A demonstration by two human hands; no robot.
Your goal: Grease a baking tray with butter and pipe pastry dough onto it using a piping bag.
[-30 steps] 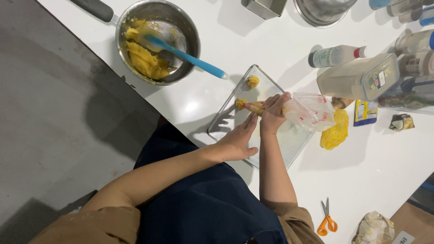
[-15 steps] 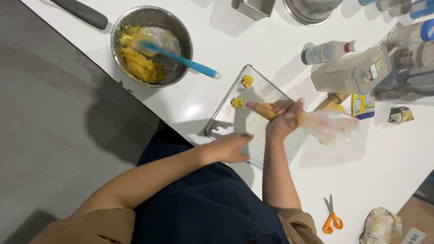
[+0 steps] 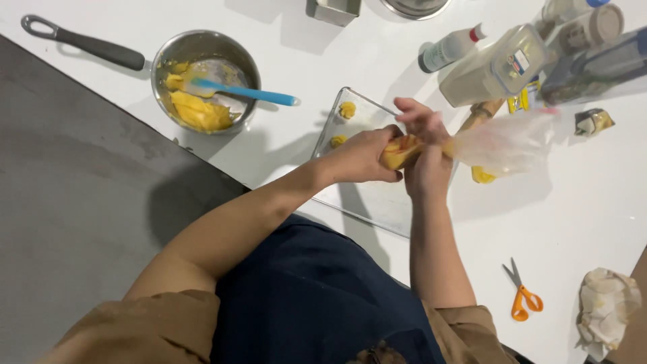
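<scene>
Gripping a piping bag (image 3: 472, 145) over the tray (image 3: 377, 199), left hand (image 3: 360, 156) curled round its yellow-filled tip at 9 o'clock, right hand (image 3: 424, 145) pinched the middle; bag looked soft, light, slippery, best held just behind the filling

We see a steel saucepan (image 3: 205, 79) with a dark handle standing on the white counter (image 3: 593, 222), yellow batter in its bottom and a blue-handled spatula (image 3: 242, 92) resting across its rim. Near the far edge we find a white squeeze bottle (image 3: 450, 47) with a red cap lying beside a clear lidded container (image 3: 495, 66). Orange-handled scissors (image 3: 521, 291) lie near the front edge, and just beyond them sits a crumpled paper wad (image 3: 606, 303).
</scene>
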